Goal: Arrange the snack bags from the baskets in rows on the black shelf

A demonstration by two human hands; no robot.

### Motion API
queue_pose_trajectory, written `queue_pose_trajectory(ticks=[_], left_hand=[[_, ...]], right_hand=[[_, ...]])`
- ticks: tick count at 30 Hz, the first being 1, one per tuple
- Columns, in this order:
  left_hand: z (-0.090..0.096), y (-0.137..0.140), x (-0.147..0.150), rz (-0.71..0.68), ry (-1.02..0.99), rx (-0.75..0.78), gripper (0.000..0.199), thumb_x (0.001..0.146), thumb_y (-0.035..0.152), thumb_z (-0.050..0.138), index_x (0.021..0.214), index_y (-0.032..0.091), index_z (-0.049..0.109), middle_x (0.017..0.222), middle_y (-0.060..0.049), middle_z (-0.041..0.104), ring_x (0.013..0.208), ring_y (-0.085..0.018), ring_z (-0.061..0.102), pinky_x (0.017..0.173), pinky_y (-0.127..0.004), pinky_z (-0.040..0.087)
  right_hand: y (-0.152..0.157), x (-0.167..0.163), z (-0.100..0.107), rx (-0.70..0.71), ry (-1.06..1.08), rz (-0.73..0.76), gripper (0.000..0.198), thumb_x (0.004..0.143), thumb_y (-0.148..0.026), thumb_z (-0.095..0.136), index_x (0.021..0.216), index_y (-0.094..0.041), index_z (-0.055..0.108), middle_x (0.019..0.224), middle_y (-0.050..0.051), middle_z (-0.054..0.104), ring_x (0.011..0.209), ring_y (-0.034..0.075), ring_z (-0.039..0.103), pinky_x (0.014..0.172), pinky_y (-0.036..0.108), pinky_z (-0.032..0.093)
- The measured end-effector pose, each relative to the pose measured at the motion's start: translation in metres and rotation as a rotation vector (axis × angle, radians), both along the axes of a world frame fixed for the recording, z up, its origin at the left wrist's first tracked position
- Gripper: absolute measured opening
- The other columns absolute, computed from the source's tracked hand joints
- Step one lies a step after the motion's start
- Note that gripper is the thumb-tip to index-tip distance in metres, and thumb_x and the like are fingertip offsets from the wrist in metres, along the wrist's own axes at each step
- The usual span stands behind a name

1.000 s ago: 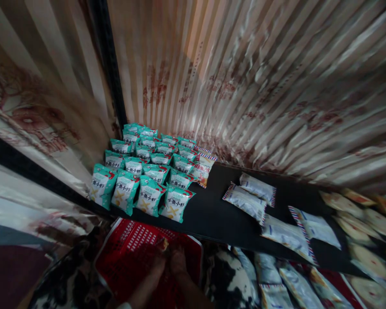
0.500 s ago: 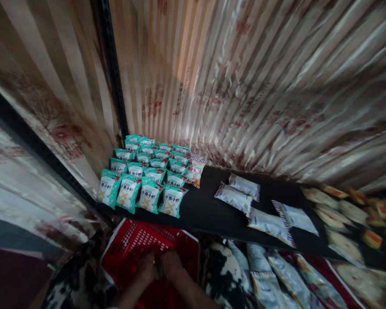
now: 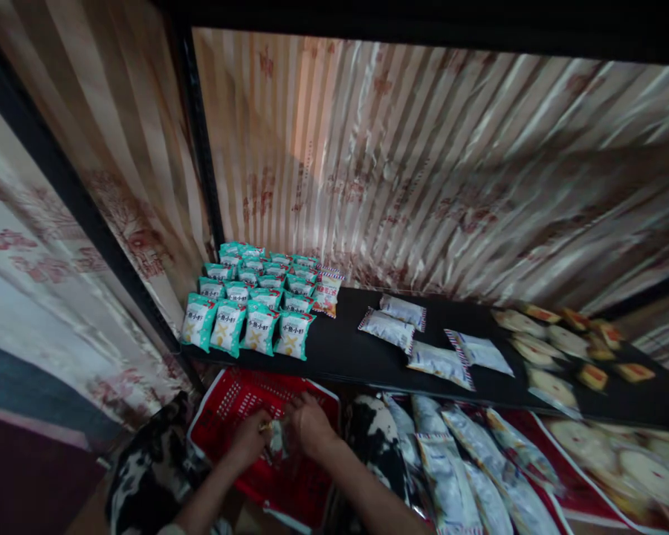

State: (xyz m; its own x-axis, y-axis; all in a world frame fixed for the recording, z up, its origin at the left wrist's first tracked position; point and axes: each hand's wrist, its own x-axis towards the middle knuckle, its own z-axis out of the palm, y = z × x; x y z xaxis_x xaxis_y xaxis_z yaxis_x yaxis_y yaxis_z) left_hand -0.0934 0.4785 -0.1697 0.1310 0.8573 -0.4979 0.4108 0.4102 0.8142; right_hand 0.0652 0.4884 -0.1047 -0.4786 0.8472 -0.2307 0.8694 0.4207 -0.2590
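Both hands are over a red plastic basket (image 3: 212,412) below the shelf's front edge. My left hand (image 3: 249,440) is closed, fingers pinching a small pale packet (image 3: 277,438), dim and too blurred to read. My right hand (image 3: 311,427) is on the packet's other side, its fingers curled in; whether they grip the packet or something else is unclear. Above the basket, rows of teal-and-white snack bags (image 3: 259,328) stand upright at the shelf's left end. Beside them leans a snack bag with a striped edge (image 3: 328,293).
On the black shelf (image 3: 334,345) lie several silvery bags (image 3: 440,364), then round flat packs (image 3: 551,390) and small orange-topped packs (image 3: 594,377) farther right. Below, more silvery bags (image 3: 449,483) fill a container. A dark post (image 3: 204,148) and curtain (image 3: 368,186) border the shelf.
My hands have moved up and apart within the basket, and the pale packet now shows between them. The view has shifted, bringing the upper shelf bar into sight.
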Motion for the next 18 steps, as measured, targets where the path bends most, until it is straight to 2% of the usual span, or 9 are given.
queue_pose_trajectory(ticks=[4, 7, 11, 18], left_hand=[[0.028, 0.003, -0.005, 0.002, -0.101, 0.110, 0.009, 0.067, 0.026, 0.060, 0.069, 0.019, 0.055, 0.069, 0.001, 0.061, 0.072, -0.016, 0.057, 0.067, -0.025, 0.043], [0.044, 0.004, -0.001, 0.015, -0.186, 0.088, 0.017, 0.066, 0.034, 0.060, 0.073, 0.020, 0.056, 0.068, 0.002, 0.060, 0.068, -0.015, 0.056, 0.061, -0.024, 0.043], [0.058, 0.006, 0.016, 0.005, -0.294, 0.076, 0.026, 0.063, 0.039, 0.062, 0.078, 0.018, 0.057, 0.072, 0.001, 0.062, 0.066, -0.014, 0.056, 0.056, -0.023, 0.042], [0.080, 0.013, 0.055, 0.121, -0.420, 0.098, 0.036, 0.062, 0.047, 0.065, 0.081, 0.017, 0.057, 0.079, -0.003, 0.065, 0.070, -0.016, 0.060, 0.056, -0.024, 0.043]], right_hand=[[-0.007, 0.019, 0.016, 0.251, 0.281, -0.224, 0.046, 0.080, -0.019, 0.053, 0.126, -0.018, 0.053, 0.129, 0.014, 0.053, 0.122, 0.027, 0.045, 0.103, 0.043, 0.038], [-0.011, 0.036, 0.018, 0.374, 0.472, -0.380, 0.054, 0.082, -0.028, 0.053, 0.134, -0.021, 0.043, 0.136, 0.013, 0.045, 0.125, 0.026, 0.043, 0.102, 0.044, 0.040], [-0.012, 0.054, 0.020, 0.375, 0.657, -0.544, 0.057, 0.081, -0.038, 0.054, 0.133, -0.016, 0.042, 0.130, 0.015, 0.050, 0.122, 0.025, 0.046, 0.102, 0.043, 0.040], [-0.017, 0.076, 0.026, 0.347, 0.883, -0.853, 0.071, 0.076, -0.049, 0.057, 0.134, -0.011, 0.038, 0.125, 0.018, 0.055, 0.114, 0.029, 0.054, 0.097, 0.047, 0.043]])
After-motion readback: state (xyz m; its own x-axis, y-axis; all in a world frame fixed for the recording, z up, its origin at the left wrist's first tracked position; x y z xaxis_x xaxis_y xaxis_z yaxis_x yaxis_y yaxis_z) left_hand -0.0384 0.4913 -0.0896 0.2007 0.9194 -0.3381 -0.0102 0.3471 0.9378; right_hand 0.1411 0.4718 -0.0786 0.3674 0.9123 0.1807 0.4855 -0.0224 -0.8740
